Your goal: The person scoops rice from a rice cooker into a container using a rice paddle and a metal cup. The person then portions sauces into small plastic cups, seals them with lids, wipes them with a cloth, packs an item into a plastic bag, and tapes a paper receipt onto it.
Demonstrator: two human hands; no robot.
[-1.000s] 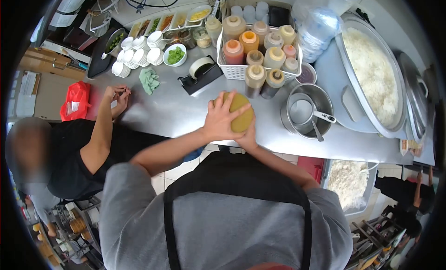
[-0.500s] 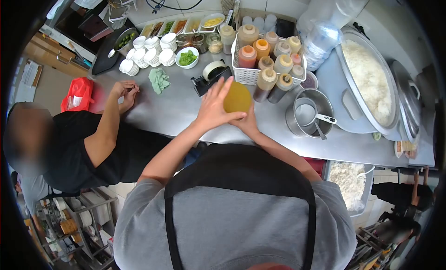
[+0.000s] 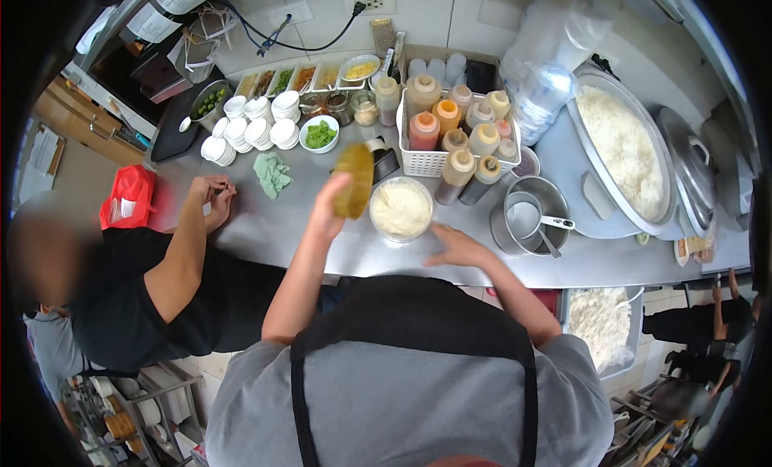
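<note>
A round yellow-brown lid (image 3: 354,182) is tilted on edge in my left hand (image 3: 328,208), whose fingers close on its left side; both are slightly blurred. Just right of the lid, a round container (image 3: 401,210) with a pale, creamy filling stands uncovered on the steel counter. A thin utensil seems to lean inside it. My right hand (image 3: 460,247) is at the container's lower right, fingers spread and holding nothing. Behind the lid, partly hidden, is a black tape dispenser (image 3: 385,163).
A white basket (image 3: 422,162) of sauce bottles stands behind the container, a steel pot (image 3: 531,218) to the right, and a large rice tub (image 3: 627,157) beyond. A green cloth (image 3: 273,174) and a co-worker's hands (image 3: 215,200) are on the left.
The lid, earlier between both hands, has come off to the left in my left hand, showing the pale filling. My right hand has let go and moved right, its fingers apart.
</note>
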